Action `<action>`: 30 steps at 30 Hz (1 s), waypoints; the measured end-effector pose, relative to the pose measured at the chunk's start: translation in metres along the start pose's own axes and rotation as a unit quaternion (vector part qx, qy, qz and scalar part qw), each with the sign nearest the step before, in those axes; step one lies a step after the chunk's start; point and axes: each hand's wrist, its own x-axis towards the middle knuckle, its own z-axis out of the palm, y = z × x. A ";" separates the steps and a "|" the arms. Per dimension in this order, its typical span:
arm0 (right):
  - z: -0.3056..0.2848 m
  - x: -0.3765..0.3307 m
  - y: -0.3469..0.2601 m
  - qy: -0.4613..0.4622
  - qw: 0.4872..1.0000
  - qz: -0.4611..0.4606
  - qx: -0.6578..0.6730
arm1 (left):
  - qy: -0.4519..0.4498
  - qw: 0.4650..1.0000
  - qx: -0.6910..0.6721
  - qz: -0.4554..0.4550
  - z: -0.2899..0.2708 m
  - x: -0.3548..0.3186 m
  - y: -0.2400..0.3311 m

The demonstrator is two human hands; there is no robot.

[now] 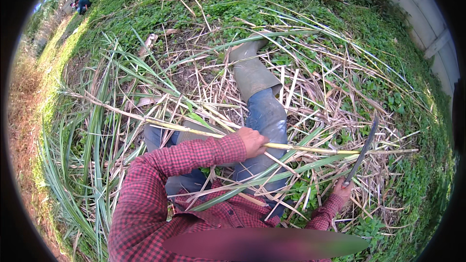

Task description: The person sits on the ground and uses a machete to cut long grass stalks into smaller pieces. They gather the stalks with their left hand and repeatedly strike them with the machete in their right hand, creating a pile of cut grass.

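Left hand (252, 141) clamped round cane stalk (301, 148), stalk running left-right across knees. Right hand (342, 190) fisted on machete (363, 151) handle, blade up, touching stalk.

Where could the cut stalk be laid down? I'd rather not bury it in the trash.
Open low green cover lies along the wall at right and beyond the boot. Around the left hand, right hand and blade, dry leaves crowd everything.

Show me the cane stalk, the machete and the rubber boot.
cane stalk (301, 148), head view, bare yellow stem right of left hand.
machete (365, 146), head view, middle of the blade.
rubber boot (250, 70), head view, olive shaft.
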 end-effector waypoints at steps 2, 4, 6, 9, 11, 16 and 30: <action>0.000 0.017 0.011 -0.043 0.998 0.022 -0.029 | 0.060 0.997 0.047 -0.021 0.013 -0.003 -0.002; 0.016 0.021 0.016 -0.094 0.992 0.004 -0.088 | 0.155 0.985 0.072 -0.032 0.043 -0.008 -0.009; 0.017 0.021 0.008 -0.116 0.989 0.019 -0.095 | 0.199 0.976 0.076 -0.035 0.036 -0.020 -0.005; 0.004 0.014 0.005 -0.091 0.993 0.062 -0.039 | 0.398 0.915 0.029 -0.056 -0.002 -0.050 -0.012; 0.025 0.023 0.024 -0.087 0.995 0.035 -0.029 | 0.520 0.834 0.021 -0.181 -0.021 -0.104 -0.051; 0.029 0.013 0.004 -0.092 0.994 0.051 -0.007 | 0.746 0.435 -0.159 -0.479 0.025 -0.320 -0.259; 0.042 0.034 0.027 -0.133 0.990 -0.038 -0.042 | 0.708 0.160 -0.621 -0.295 -0.026 -0.424 -0.458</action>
